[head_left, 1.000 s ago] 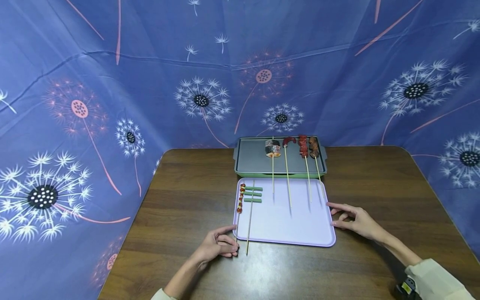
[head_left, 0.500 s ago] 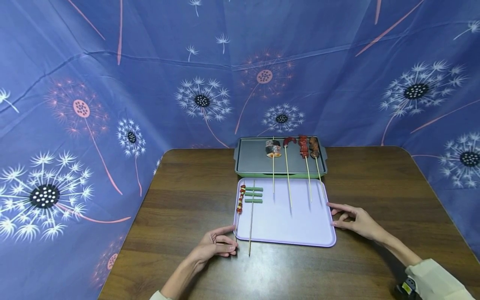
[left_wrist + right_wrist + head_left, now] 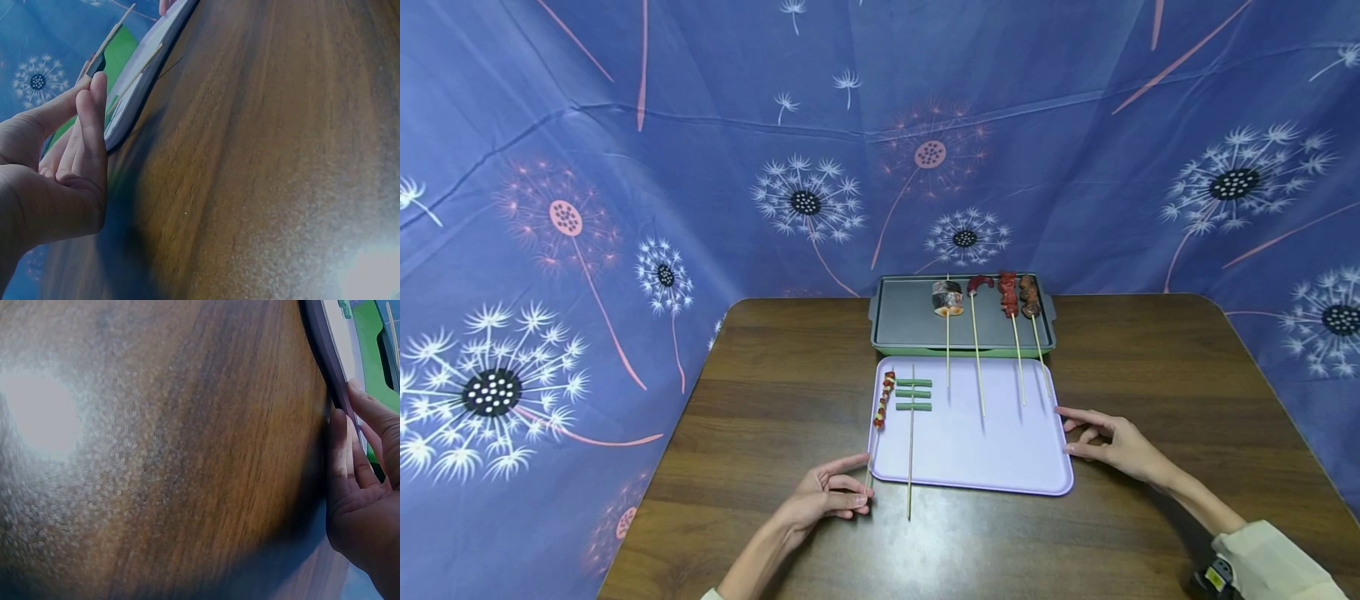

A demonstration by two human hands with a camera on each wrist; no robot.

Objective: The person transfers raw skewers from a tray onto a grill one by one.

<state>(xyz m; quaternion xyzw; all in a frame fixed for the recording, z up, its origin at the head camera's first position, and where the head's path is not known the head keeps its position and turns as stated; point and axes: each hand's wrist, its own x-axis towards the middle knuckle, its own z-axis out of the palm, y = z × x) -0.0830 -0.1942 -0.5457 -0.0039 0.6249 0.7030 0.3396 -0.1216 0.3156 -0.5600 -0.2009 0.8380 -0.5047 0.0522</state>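
My left hand (image 3: 827, 493) pinches the bare lower end of a skewer threaded with small red and yellow pieces (image 3: 883, 402). That skewer slants along the left side of a pale lilac tray (image 3: 977, 457). Just right of it lies a skewer crossed by three green rods (image 3: 913, 394), its stick reaching past the tray's front edge. In the left wrist view, thumb and fingertips meet at the thin stick. My right hand (image 3: 1116, 443) touches the tray's right rim, index finger and thumb spaced apart along it; the right wrist view shows fingertips (image 3: 359, 394) right at the rim.
Behind the tray stands a grey griddle plate (image 3: 910, 308) with a green base. Across it lie a fish-like piece (image 3: 947, 298), a red curled piece (image 3: 979, 285), a red meat skewer (image 3: 1008, 296) and a brown one (image 3: 1029, 297), their sticks overhanging the tray. A patterned blue cloth hangs behind.
The skewer with green rods has shifted rightward and slightly nearer me. The skewer in my left hand tilts a little more, its top further right. My right hand stays at the rim.
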